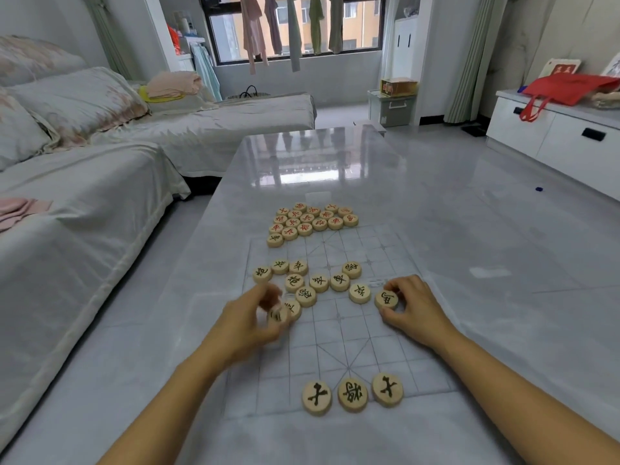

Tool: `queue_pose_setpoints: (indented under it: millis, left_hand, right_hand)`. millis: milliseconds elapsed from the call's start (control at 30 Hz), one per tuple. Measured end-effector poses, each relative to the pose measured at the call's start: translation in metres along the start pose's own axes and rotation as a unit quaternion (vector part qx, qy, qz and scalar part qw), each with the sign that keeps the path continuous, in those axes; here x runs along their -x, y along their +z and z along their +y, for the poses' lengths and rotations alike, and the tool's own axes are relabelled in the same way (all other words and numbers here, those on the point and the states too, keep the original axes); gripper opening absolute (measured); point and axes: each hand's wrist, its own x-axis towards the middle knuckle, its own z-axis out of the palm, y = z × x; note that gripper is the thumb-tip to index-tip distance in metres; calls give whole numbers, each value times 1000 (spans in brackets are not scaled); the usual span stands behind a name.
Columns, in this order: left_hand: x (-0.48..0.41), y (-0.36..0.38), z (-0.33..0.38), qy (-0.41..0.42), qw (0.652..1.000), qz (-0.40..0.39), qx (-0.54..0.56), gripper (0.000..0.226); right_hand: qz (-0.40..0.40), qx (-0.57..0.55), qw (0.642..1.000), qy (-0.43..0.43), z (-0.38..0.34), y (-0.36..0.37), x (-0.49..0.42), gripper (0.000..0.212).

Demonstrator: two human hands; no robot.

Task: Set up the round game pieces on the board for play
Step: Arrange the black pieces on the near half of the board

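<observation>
While the right hand pinches a black piece between thumb and fingertips on the board, the left hand, smeared by motion blur, curls its fingers around a blurred piece whose marking cannot be read. Between the two hands and just beyond them lie loose black pieces, face up and scattered, several touching; one sits right against the left fingertips. Nearer than both hands, between the forearms, a row of three black-marked pieces lies side by side at the board's near edge. Well beyond the hands, red pieces are packed in a tight cluster at the board's far edge, some on it, some just past it. The board is a clear sheet with a pale grid, flat on a glossy grey table. Left of the left hand, off the table, runs a sofa under a pale cover.
</observation>
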Motion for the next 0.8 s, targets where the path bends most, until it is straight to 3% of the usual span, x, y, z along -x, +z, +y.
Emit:
queue_pose_setpoints:
  millis: [233,433,600,800]
  left_hand:
    - [76,33,-4,3,1000,0,-3,42]
    - [90,38,-10,-19,999,9,30,57]
    - [88,39,-9,-17,999,11,30,40]
    - [90,40,-10,-12,999,6,40,37]
  right_hand:
    - [-70,83,994,6,-11,-16,11,38]
    - [-88,40,995,-19,3,-26,60,36]
    - [-85,26,994,-55,13,-29,85,37]
    - [-78,45,994,-61,13,-30,90,39]
